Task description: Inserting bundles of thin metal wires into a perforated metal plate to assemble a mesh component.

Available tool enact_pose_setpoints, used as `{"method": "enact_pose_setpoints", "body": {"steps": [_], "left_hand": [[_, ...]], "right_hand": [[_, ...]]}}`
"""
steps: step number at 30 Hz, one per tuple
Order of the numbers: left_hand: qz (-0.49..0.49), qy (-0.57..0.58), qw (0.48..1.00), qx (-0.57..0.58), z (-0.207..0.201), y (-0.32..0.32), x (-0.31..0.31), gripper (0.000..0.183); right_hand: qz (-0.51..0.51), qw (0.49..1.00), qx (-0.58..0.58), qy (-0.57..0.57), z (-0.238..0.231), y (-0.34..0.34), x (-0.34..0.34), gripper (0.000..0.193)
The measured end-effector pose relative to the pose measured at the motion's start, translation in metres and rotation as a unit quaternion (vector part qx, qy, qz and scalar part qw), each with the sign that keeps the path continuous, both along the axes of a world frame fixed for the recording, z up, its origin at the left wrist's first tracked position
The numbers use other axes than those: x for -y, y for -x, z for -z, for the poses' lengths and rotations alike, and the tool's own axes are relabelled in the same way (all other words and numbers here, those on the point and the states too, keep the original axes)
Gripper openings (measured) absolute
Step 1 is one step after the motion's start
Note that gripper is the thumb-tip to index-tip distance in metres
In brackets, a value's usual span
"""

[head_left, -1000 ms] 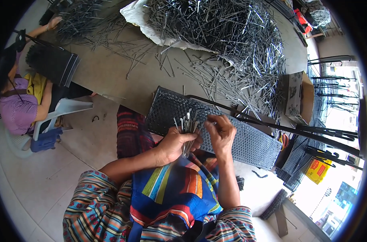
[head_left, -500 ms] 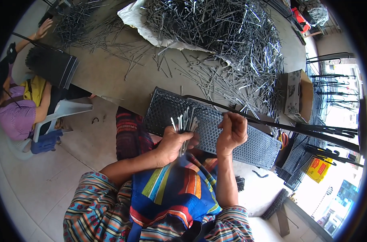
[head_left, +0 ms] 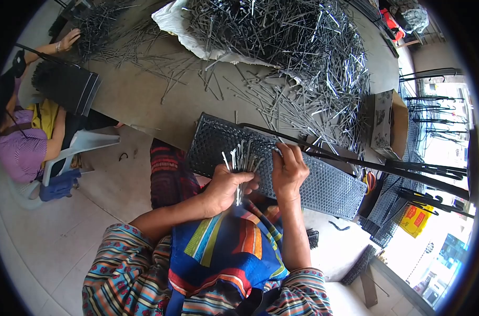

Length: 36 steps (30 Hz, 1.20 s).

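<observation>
My left hand (head_left: 226, 190) is closed round a bunch of thin metal rods (head_left: 239, 157), whose flattened pale ends fan out above the thumb. Just right of it, my right hand (head_left: 290, 169) is held with bent fingers pinched together; a small pale bit shows at the fingertips, too small to name. Both hands are over a long dark grey perforated panel (head_left: 329, 181) that slopes from the table edge across my lap. A long black bar (head_left: 323, 154) runs along the panel's far side.
Beyond the panel, a big heap of similar rods (head_left: 281, 31) lies on a white sack (head_left: 171, 26), spilling over the table (head_left: 139, 100). A cardboard box (head_left: 384, 124) stands at right, near black hooked rods (head_left: 434, 121). At left, a co-worker's hand (head_left: 70, 39) is by another rod pile (head_left: 94, 31).
My right hand has moved left along the panel, closer to the bunch. My left hand keeps its hold in nearly the same place. The co-worker's hand has moved right toward the rod pile.
</observation>
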<state>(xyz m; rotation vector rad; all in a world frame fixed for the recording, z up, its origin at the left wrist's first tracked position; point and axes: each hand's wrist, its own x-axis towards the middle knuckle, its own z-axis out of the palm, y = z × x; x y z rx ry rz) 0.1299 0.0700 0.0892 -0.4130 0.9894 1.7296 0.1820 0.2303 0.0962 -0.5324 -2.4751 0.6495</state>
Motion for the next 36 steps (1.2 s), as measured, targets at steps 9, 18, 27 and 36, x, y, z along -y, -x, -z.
{"method": "enact_pose_setpoints", "body": {"steps": [9,18,27,36], "left_hand": [[0.038,-0.011,0.999,0.021,-0.001,0.0,0.001,0.016],[0.021,0.011,1.0,-0.011,0.001,-0.004,-0.005,0.015],[0.02,0.001,1.0,0.009,0.002,-0.003,-0.006,0.013],[0.035,-0.021,0.999,0.015,-0.001,-0.006,-0.007,0.015]], "right_hand": [[0.064,0.759,-0.1,0.64,0.004,-0.028,0.009,0.004],[0.133,0.948,-0.178,0.227,-0.007,-0.011,-0.007,0.006],[0.013,0.998,0.02,-0.054,0.0,-0.003,-0.003,0.016],[0.051,0.75,-0.091,0.653,0.004,-0.032,0.006,0.003]]}}
